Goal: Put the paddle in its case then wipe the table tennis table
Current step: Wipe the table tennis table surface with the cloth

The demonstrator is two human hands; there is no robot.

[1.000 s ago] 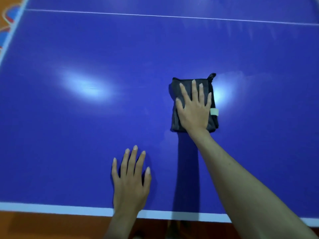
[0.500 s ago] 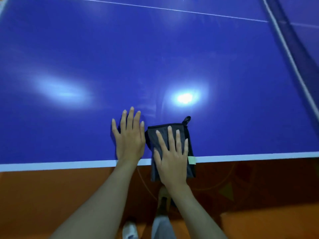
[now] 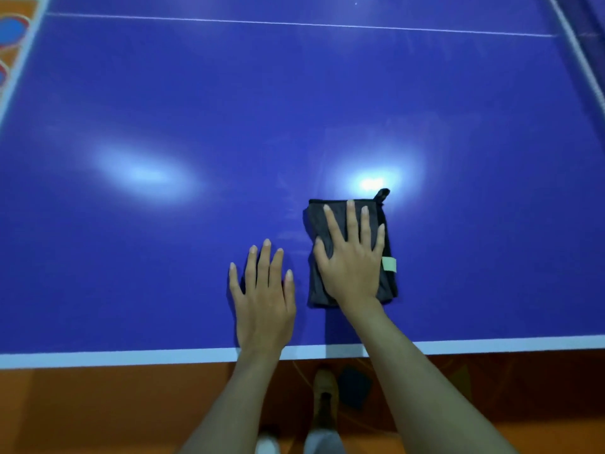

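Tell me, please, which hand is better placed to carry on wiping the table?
The right hand: it lies flat on the dark cloth. The left hand rests on the bare table beside it.

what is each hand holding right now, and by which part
Nothing is gripped. The right hand lies flat with straight fingers, pressing on the middle of the folded dark cloth. The left hand rests flat on the bare table.

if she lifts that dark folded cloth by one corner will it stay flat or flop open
Probably flops: the cloth is soft folded fabric, so its layers would likely unfold and hang. It looks light. Under the flat right hand it should slide easily on the glossy table.
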